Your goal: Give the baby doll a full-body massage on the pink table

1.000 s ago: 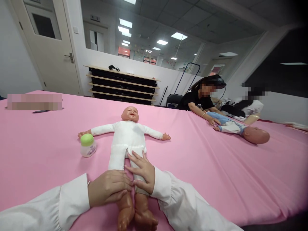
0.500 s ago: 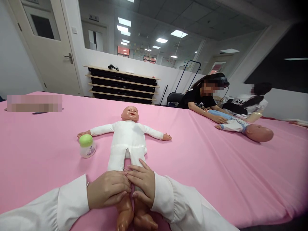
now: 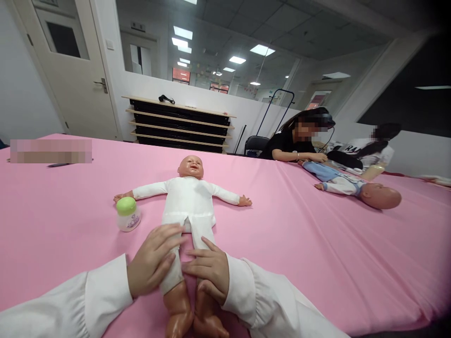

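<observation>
A baby doll (image 3: 189,202) lies face up on the pink-covered table, arms spread, its feet towards me. White cloth covers its body and upper legs; the lower legs are bare brown plastic. My left hand (image 3: 155,256) is over the doll's leg on the left, fingers stretched and slightly blurred, thumb apart. Across the other leg rests my right hand (image 3: 208,270), its fingers extended and spread. Whether the left palm presses on the cloth is hidden. Near the doll's hand on the left stands a small jar (image 3: 128,219) with a green lid.
At the right, a person in black (image 3: 296,141) reaches towards a second doll (image 3: 338,180) in blue and white clothes. Another person (image 3: 377,145) sits behind. A pixelated item (image 3: 51,151) lies at the table's far left. Shelving (image 3: 179,122) stands against the back wall.
My left hand has moved up and left along the doll's leg, away from my right hand. My right hand has barely shifted. The person in black has drawn an arm back along the second doll.
</observation>
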{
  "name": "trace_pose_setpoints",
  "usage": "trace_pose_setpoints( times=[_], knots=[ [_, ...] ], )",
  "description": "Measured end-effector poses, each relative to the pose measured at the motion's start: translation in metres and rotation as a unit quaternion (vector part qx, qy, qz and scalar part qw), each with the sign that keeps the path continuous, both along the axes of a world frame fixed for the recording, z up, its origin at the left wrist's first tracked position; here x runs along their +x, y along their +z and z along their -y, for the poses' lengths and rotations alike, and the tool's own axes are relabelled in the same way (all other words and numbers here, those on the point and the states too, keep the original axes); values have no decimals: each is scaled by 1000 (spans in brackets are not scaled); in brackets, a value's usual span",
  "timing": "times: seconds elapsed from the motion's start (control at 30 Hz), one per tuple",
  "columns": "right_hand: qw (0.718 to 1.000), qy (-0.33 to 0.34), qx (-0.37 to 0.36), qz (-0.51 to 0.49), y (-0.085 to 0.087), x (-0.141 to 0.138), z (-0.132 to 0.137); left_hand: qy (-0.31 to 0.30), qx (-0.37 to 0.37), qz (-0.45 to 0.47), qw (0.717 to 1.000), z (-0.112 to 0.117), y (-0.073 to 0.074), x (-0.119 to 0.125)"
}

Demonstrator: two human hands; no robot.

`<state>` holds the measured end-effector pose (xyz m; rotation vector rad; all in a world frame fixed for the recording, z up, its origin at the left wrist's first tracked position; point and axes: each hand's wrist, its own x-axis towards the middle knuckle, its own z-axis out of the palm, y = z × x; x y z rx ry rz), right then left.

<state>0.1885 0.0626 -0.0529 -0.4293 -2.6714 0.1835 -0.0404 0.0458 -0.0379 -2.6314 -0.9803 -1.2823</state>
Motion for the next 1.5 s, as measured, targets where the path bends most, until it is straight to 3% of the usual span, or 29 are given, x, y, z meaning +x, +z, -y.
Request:
trace_pose_setpoints(
  times=[0.1, 0.2, 0.33, 0.5, 0.63, 0.73, 0.83, 1.0, 1.13, 1.23, 1.5],
  knots=[
    [999, 25, 2, -31, 6, -1, 2, 109, -55, -24, 992, -7, -2, 0],
    [999, 46, -11, 17, 13, 0, 3, 135, -124, -77, 980, -13, -5, 2],
    [999, 31, -10, -8, 11, -2, 4, 88, -155, -139, 974, -13, -6, 3],
    [998, 35, 7, -57, 2, -3, 3, 16, -112, -168, 979, -4, -4, 1],
    [999, 45, -4, -18, 1, -1, 0, -46, -87, -170, 980, -1, -4, 1],
    [997, 74, -7, -30, 10, 0, 2, -90, -62, -144, 983, 2, -4, 3],
    [990, 75, -29, -113, 26, 1, 6, -121, -25, -104, 987, 6, -1, 7],
    [971, -6, -50, -233, 36, 6, 3, -220, 18, -93, 971, 13, 9, 13],
    [976, -117, -34, -183, 21, 8, -12, -246, 40, -94, 964, 14, 13, 14],
    [974, -161, -34, -154, 12, 7, -19, -250, 44, -96, 963, 14, 12, 14],
    [990, -105, -83, 36, 30, 7, -10, -253, 40, -82, 963, 14, 9, 18]
  ],
)
